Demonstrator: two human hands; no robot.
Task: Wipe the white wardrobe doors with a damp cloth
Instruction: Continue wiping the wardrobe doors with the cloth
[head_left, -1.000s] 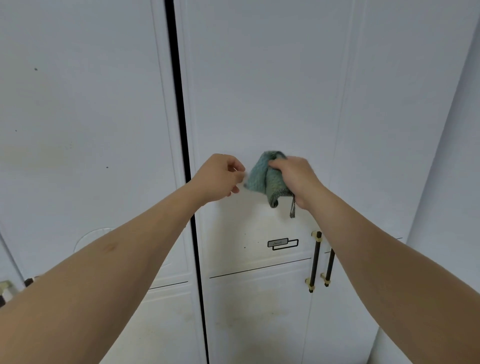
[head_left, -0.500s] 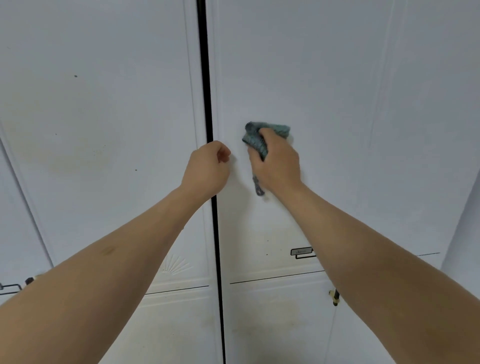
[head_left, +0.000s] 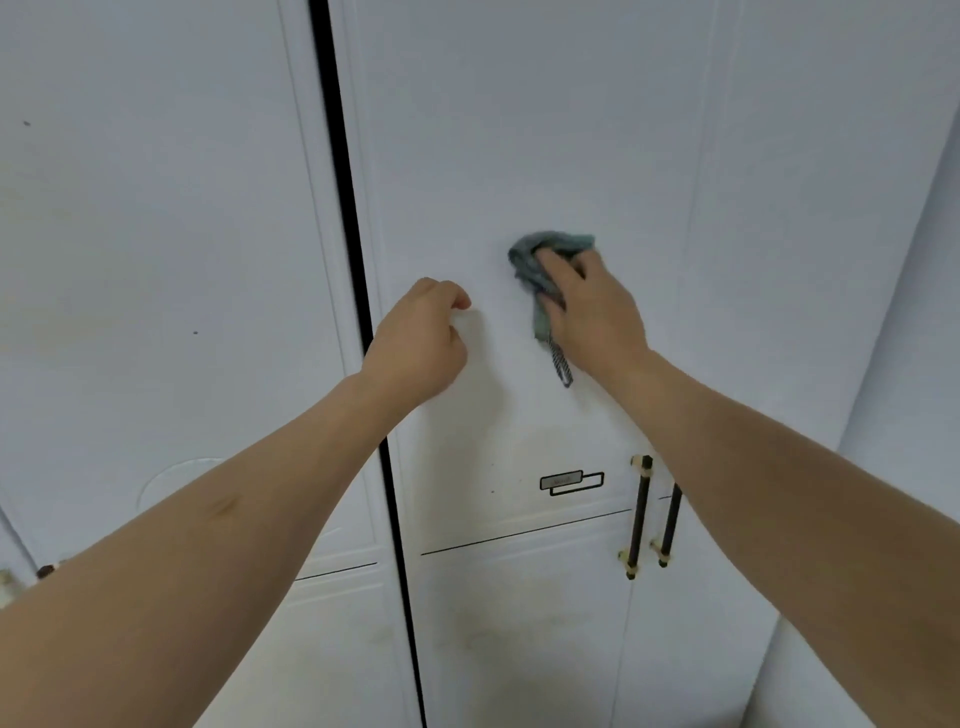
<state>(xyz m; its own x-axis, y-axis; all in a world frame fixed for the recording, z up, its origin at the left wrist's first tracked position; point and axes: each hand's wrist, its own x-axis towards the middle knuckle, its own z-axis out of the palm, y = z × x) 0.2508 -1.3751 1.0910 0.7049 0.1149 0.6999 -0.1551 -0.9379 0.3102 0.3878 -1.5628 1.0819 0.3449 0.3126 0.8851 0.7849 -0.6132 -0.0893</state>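
My right hand (head_left: 592, 317) presses a bunched grey-green cloth (head_left: 540, 265) against the middle white wardrobe door (head_left: 519, 130), fingers curled over it. A striped loop (head_left: 561, 364) dangles from the cloth below the hand. My left hand (head_left: 421, 343) hovers just left of it in front of the same door, fingers curled, holding nothing. The left wardrobe door (head_left: 156, 234) lies beyond a dark vertical gap (head_left: 343, 182).
Two black bar handles (head_left: 639, 514) with brass ends sit lower right, where two doors meet. A small dark label (head_left: 569, 482) is fixed to the door below my right hand. A plain wall (head_left: 914, 364) closes in at the right. Faint smudges mark the lower panels.
My right hand has slid the cloth to the right across the door. My left hand stays curled beside it. The view has tilted down a little, bringing the handles back in.
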